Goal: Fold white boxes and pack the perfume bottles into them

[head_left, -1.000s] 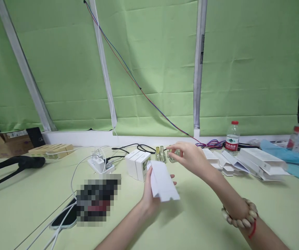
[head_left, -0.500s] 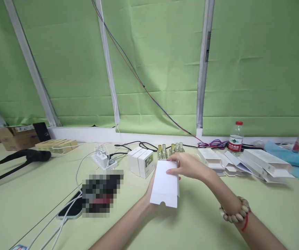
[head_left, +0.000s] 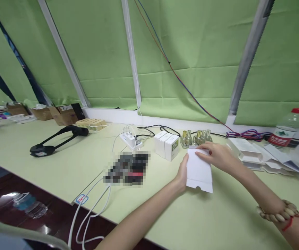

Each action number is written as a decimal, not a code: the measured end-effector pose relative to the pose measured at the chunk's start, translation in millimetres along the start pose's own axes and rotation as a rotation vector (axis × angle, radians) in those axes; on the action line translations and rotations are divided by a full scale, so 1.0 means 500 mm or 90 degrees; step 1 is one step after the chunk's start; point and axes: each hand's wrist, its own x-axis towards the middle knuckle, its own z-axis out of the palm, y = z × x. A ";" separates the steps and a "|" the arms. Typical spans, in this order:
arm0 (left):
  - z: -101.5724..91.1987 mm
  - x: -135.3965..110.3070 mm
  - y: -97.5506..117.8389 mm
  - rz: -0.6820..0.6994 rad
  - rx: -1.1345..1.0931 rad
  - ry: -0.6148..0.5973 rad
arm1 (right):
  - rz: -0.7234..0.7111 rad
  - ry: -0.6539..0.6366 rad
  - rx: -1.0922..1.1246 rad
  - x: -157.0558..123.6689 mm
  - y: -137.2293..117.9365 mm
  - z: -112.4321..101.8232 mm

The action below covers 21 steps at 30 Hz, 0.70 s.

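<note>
A white cardboard box (head_left: 199,170) is held between my two hands above the table, its notched flap toward me. My left hand (head_left: 182,170) grips it along the left side, with most of its fingers hidden behind the card. On the far end, my right hand (head_left: 212,154) pinches the top edge, thumb on the face. Just beyond it stand several small glass bottles (head_left: 198,138), some with gold tops. To their left are white boxes (head_left: 166,145) standing close together, one with a green picture on its side.
Several flat or part-folded white cartons (head_left: 245,149) lie at right, near a red-capped water bottle (head_left: 283,130). A power strip (head_left: 131,140) with white cables, a black headset-like frame (head_left: 58,140) and brown cardboard boxes (head_left: 63,114) are at left. The table's front edge crosses the lower left.
The view has swung left, so things on the table sit farther right. Both hands still hold the white box; it is a little more turned.
</note>
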 end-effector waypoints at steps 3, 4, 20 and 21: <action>0.000 0.000 -0.008 -0.004 0.010 0.021 | 0.010 0.022 -0.026 -0.002 0.002 0.018; 0.000 0.000 -0.010 -0.003 0.009 0.026 | 0.009 0.031 -0.034 -0.003 0.004 0.023; -0.020 0.022 -0.051 0.145 0.131 0.067 | 0.075 0.126 0.018 -0.036 0.022 0.088; -0.020 0.021 -0.051 0.153 0.149 0.072 | 0.090 0.138 0.031 -0.043 0.021 0.094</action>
